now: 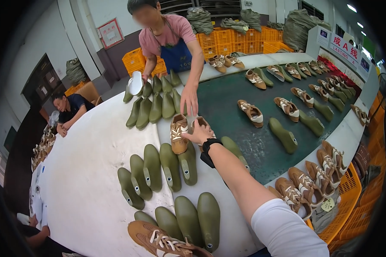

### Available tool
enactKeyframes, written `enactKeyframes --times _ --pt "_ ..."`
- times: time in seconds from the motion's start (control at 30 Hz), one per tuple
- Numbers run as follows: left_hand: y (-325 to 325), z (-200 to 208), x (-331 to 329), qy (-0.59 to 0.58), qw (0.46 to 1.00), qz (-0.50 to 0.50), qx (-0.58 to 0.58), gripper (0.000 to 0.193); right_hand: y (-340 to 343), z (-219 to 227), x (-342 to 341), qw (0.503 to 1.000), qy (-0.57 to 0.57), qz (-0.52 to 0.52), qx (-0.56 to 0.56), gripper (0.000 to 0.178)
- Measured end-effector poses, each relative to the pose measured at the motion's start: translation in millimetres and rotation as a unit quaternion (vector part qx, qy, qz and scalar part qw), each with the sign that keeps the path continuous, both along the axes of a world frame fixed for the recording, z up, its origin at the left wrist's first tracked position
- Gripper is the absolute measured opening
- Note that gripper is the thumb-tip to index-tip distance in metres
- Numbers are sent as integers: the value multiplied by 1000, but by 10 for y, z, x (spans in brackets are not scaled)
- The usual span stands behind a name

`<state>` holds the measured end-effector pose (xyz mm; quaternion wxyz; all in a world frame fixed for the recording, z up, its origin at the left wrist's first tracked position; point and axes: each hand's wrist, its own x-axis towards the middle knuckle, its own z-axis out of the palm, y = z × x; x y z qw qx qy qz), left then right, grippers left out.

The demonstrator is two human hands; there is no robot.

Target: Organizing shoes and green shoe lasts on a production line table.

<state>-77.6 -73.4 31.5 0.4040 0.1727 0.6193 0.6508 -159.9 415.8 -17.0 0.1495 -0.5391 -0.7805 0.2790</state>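
Note:
My right hand (200, 132), with a black band on the wrist, reaches forward and closes over a brown sneaker (206, 123) on the table edge. Its thumb lies against a second brown sneaker with white laces (179, 136). Just beyond, the fingers of a co-worker's hand (189, 99) hang over the same pair. At the bottom edge a large brown sneaker (158, 240) appears close up, partly cut off; what supports it is hidden. My left hand is out of view. Green shoe lasts (169, 167) lie in rows between that sneaker and the pair.
The co-worker across the table holds a white sole-shaped piece (136, 83) beside more green lasts (155, 107). On the right, a dark green conveyor belt (227, 96) carries sneakers and lasts. Sneakers line its near edge by an orange crate (345, 205). Another person (70, 109) sits at left.

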Motion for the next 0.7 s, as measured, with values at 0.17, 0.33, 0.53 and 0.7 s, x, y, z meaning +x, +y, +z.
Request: enactKeyframes --times 0.17,0.33,0.53,0.7 --pt "8 26 -94 27 998 8 -51 54 134 -3 -152 975 -160 130 85 76" --pt "-22 17 -181 22 995 57 -73 33 350 -37 -475 964 -127 167 164 79" --pt "139 140 -256 44 973 52 -219 26 423 -94 -603 969 -137 202 39 69" --pt "93 100 -271 20 993 15 -118 40 588 28 92 983 -25 169 60 24"
